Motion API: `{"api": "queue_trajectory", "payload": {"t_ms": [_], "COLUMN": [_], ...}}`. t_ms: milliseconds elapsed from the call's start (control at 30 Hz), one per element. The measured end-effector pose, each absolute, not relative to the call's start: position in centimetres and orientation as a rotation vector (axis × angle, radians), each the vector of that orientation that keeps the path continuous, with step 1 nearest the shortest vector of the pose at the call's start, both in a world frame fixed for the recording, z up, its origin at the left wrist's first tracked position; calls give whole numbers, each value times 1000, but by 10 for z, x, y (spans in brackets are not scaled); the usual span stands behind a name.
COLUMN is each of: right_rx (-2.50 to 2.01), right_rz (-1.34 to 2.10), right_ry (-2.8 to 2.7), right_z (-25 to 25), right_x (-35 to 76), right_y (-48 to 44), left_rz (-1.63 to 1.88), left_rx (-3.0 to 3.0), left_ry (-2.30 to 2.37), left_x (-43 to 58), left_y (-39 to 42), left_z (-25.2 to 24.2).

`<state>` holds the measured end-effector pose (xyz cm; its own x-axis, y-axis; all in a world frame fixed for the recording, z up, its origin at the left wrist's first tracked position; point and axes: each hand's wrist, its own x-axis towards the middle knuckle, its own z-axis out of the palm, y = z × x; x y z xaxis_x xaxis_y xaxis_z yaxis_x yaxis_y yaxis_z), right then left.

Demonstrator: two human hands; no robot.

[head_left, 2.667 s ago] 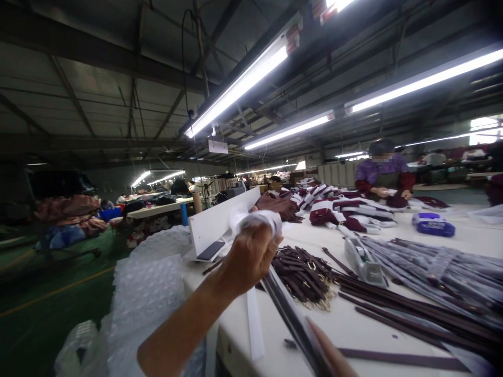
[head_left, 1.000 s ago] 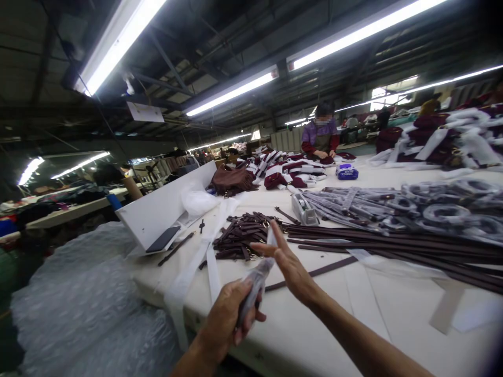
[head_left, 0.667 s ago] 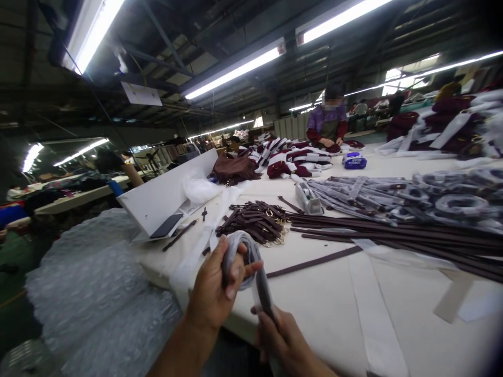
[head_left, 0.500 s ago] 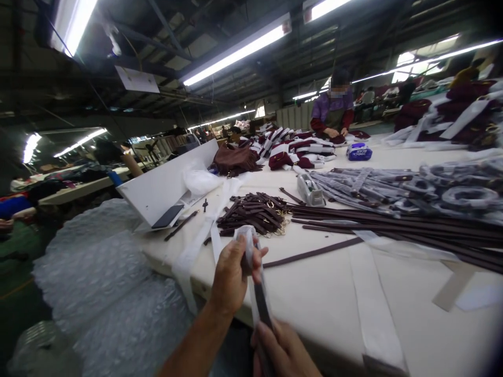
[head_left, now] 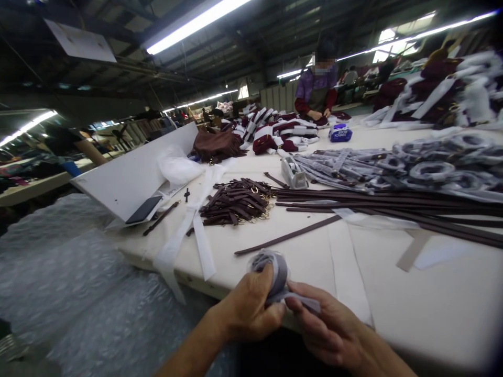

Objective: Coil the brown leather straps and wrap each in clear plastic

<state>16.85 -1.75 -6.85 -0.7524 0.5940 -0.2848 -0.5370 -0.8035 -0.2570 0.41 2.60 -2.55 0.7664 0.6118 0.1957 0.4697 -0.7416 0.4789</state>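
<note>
Over the table's front edge, my left hand (head_left: 251,303) is closed around a dark strap (head_left: 280,275) wound into a coil with translucent white wrapping on it. My right hand (head_left: 334,327) pinches the strap's short free end between thumb and fingers, just right of the coil. Beyond my hands a single dark brown strap (head_left: 288,235) lies flat on the table. A heap of short brown straps with gold clasps (head_left: 236,201) sits further back, beside a bundle of long brown straps (head_left: 365,201).
Wrapped, coiled straps (head_left: 432,167) pile up at the right behind a tape dispenser (head_left: 294,173). White strips (head_left: 202,246) hang near the table's (head_left: 306,256) front edge. Bubble wrap (head_left: 78,283) fills the lower left. A co-worker (head_left: 316,94) handles maroon items across the table.
The strap's hanging length has been wound up into a larger coil, leaving a short end. My right hand has come up beside my left, and the view has shifted right.
</note>
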Motion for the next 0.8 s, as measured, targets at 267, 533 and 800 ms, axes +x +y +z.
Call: {"api": "queue_trajectory", "payload": {"t_ms": [267, 533, 800], "right_rx": [-1307, -1180, -1216], "right_rz": [1107, 524, 315], "right_ry": [-1320, -2207, -2249], "right_z": [-68, -113, -146], "right_x": [237, 301, 300], "right_y": [-24, -4, 5], "left_rz": [228, 604, 961], "left_rx": [2933, 3024, 3066], "left_ry": [709, 269, 298], "left_x": [53, 109, 110], "left_y": [53, 67, 74], "left_z": [-57, -124, -158]}}
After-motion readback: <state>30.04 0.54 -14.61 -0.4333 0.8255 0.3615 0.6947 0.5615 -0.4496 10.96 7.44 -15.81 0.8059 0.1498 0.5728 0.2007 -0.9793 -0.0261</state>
